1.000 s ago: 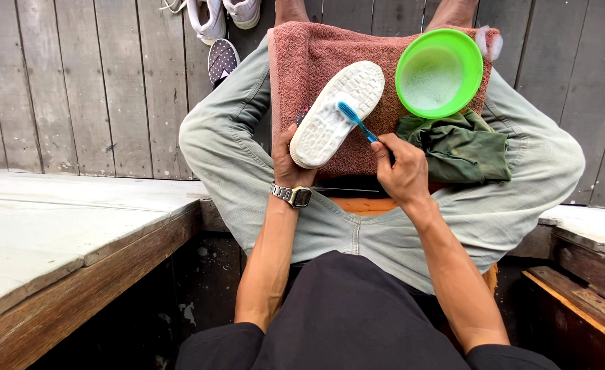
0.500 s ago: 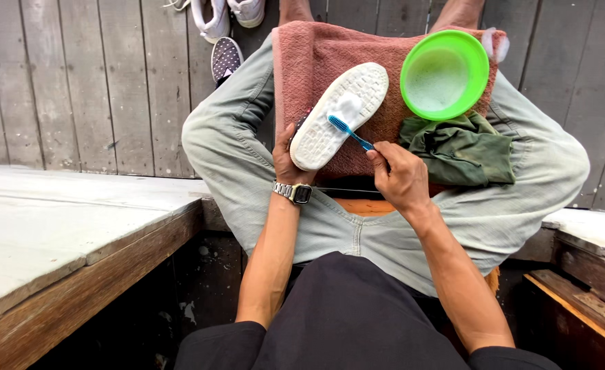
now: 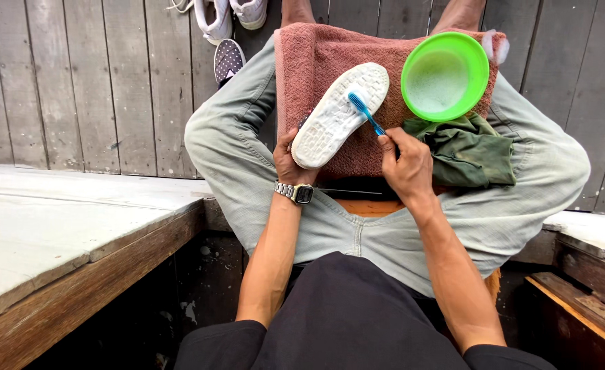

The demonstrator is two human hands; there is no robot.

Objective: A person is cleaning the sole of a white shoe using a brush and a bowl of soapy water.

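Scrubbing white shoe point(image 3: 339, 114), sole up: your left hand point(image 3: 290, 162) cups heel from below, fingers curled shut round it; right hand point(image 3: 405, 163) pinches blue toothbrush point(image 3: 365, 113) closed, bristles on ribbed rubber beyond fingertips. Keep strokes short, heel braced against nubby pink towel point(image 3: 319, 51). Glossy green bowl point(image 3: 445, 75) sits just past right knuckles.

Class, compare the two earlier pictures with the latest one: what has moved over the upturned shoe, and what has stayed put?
The right hand has slid the blue toothbrush up the white sole of the shoe, from near the heel end toward the toe end. Nothing was picked up or let go. The left hand still grips the shoe's heel, and the green bowl, pink towel and green cloth lie as before.
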